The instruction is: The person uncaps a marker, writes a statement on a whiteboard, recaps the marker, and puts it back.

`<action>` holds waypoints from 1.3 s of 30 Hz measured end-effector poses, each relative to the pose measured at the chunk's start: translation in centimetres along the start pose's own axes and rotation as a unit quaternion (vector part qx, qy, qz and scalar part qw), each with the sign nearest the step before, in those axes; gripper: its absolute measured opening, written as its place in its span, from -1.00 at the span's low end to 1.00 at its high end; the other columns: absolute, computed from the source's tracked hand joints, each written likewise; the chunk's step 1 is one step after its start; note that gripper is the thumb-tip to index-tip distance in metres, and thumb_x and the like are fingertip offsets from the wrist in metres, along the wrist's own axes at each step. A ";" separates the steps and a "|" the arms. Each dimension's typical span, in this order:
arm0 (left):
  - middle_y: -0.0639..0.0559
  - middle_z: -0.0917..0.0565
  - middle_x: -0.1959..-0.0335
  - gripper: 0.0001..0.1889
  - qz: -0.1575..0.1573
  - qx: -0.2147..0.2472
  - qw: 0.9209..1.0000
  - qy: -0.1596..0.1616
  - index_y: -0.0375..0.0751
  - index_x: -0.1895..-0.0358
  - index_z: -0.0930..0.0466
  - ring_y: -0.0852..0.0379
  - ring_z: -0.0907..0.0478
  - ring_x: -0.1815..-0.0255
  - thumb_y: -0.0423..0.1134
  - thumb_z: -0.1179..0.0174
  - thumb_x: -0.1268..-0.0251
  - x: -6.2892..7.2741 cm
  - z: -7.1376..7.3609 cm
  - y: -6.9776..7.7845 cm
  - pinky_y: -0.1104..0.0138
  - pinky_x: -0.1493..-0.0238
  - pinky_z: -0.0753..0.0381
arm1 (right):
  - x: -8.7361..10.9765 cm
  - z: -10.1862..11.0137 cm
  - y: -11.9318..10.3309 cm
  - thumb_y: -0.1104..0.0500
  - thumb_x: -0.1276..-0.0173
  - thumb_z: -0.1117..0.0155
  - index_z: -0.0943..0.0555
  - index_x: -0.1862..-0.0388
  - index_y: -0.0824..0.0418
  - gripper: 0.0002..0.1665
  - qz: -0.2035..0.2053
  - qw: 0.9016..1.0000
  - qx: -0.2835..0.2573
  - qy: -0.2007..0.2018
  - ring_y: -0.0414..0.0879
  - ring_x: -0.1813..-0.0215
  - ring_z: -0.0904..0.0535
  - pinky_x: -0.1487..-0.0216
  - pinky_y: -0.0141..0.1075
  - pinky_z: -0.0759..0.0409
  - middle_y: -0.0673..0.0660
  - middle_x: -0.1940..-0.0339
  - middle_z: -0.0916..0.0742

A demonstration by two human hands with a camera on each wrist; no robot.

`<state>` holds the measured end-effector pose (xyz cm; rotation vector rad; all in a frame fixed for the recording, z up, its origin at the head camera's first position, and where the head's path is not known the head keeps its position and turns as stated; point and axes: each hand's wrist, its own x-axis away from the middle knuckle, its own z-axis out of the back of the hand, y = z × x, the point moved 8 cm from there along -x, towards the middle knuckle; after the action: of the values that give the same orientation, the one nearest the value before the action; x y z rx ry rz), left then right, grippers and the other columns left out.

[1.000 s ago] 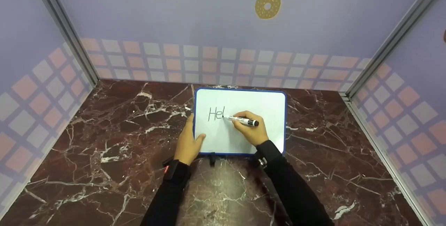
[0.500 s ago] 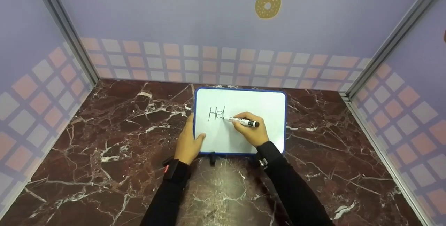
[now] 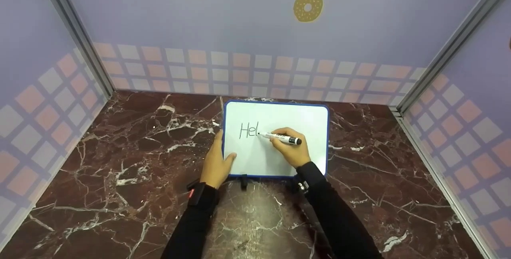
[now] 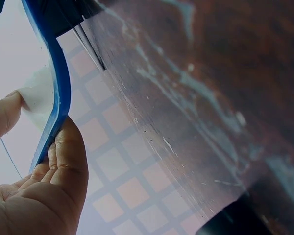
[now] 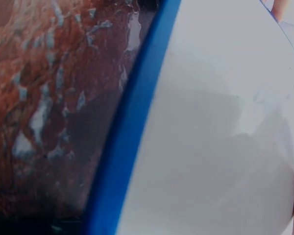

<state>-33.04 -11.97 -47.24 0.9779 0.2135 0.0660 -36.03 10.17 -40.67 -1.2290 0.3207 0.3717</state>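
A small whiteboard (image 3: pixel 275 113) with a blue rim bears the handwritten letters "Hel" (image 3: pixel 249 130) in black. My left hand (image 3: pixel 215 165) grips its left edge, the thumb lying over the white face. In the left wrist view the fingers (image 4: pixel 71 156) bend round behind the blue rim. A white marker with a black end (image 3: pixel 285 137) is pinched in my right hand (image 3: pixel 293 149), its tip beside the foot of the "l". Whether the tip touches the surface I cannot tell. The right wrist view shows mostly the board's white face (image 5: pixel 201 147) and a sliver of the hand.
Beneath everything spreads a dark red marbled tabletop (image 3: pixel 159 195). A small black piece (image 3: pixel 244 181) sticks out at the board's lower edge. Behind stands a lilac wall (image 3: pixel 247 19) with pink and white squares, and side panels (image 3: pixel 471 91) enclose the table left and right.
The right hand and marker have shifted slightly to the right, so the tip now sits just right of the "l". The left hand and board look unchanged.
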 end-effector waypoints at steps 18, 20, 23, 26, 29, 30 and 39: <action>-0.27 -0.23 -0.51 -0.18 -0.010 0.008 1.000 0.010 -0.22 -0.55 -0.02 -0.25 -0.26 -0.47 -0.34 -0.24 -0.27 0.2 0.2 0.3 -0.03 -0.50 -0.22 | -1.7 0.7 -0.9 0.38 -0.20 -0.37 -0.70 0.25 0.40 -0.87 0.007 0.999 0.016 0.028 -0.20 0.36 -0.56 0.33 -0.49 -0.49 0.31 0.30 -0.77; -0.26 -0.23 -0.51 -0.17 -0.004 0.006 1.000 0.006 -0.20 -0.56 0.00 -0.23 -0.26 -0.47 -0.33 -0.24 -0.29 0.2 0.2 0.2 -0.03 -0.50 -0.22 | -1.8 0.7 -0.9 0.38 -0.20 -0.37 -0.70 0.25 0.41 -0.86 0.008 1.000 0.014 0.026 -0.20 0.36 -0.56 0.33 -0.49 -0.49 0.31 0.29 -0.77; -0.25 -0.22 -0.52 -0.17 0.000 0.001 1.000 0.002 -0.19 -0.57 0.01 -0.23 -0.25 -0.48 -0.32 -0.23 -0.30 0.2 0.2 0.2 -0.03 -0.51 -0.22 | -1.8 0.6 -0.9 0.38 -0.21 -0.36 -0.70 0.24 0.42 -0.85 0.009 1.000 0.011 0.024 -0.22 0.37 -0.55 0.33 -0.49 -0.49 0.33 0.29 -0.76; -0.26 -0.23 -0.51 -0.18 -0.004 -0.001 1.000 0.006 -0.21 -0.56 0.00 -0.23 -0.26 -0.48 -0.33 -0.23 -0.29 0.2 0.2 0.2 -0.03 -0.50 -0.22 | -1.9 0.6 -0.8 0.38 -0.20 -0.37 -0.70 0.24 0.42 -0.85 0.006 1.000 0.014 0.027 -0.23 0.37 -0.54 0.33 -0.50 -0.48 0.33 0.29 -0.76; -0.25 -0.24 -0.51 -0.17 -0.005 -0.001 1.000 0.010 -0.21 -0.56 -0.02 -0.23 -0.27 -0.47 -0.33 -0.24 -0.28 0.1 0.2 0.2 -0.01 -0.51 -0.22 | -1.9 0.6 -0.7 0.38 -0.20 -0.37 -0.70 0.25 0.42 -0.86 0.003 0.999 0.014 0.031 -0.23 0.37 -0.55 0.33 -0.50 -0.48 0.32 0.29 -0.77; -0.26 -0.24 -0.51 -0.18 -0.007 -0.001 1.000 0.011 -0.22 -0.55 -0.02 -0.23 -0.27 -0.47 -0.33 -0.24 -0.27 0.1 0.2 0.2 -0.02 -0.51 -0.22 | -1.9 0.6 -0.6 0.39 -0.19 -0.37 -0.70 0.25 0.42 -0.86 0.002 0.999 0.014 0.032 -0.22 0.37 -0.55 0.33 -0.50 -0.48 0.32 0.29 -0.77; -0.27 -0.24 -0.51 -0.17 -0.006 0.001 1.000 0.011 -0.22 -0.55 -0.03 -0.24 -0.27 -0.46 -0.34 -0.24 -0.26 0.0 0.2 0.1 -0.01 -0.51 -0.21 | -2.0 0.5 -0.7 0.36 -0.20 -0.39 -0.71 0.25 0.38 -0.87 -0.005 0.999 0.033 0.036 -0.14 0.33 -0.58 0.31 -0.49 -0.50 0.28 0.28 -0.78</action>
<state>-33.02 -12.09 -47.05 0.9786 0.2384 0.0660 -37.47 10.22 -39.07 -1.1801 0.3865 0.3060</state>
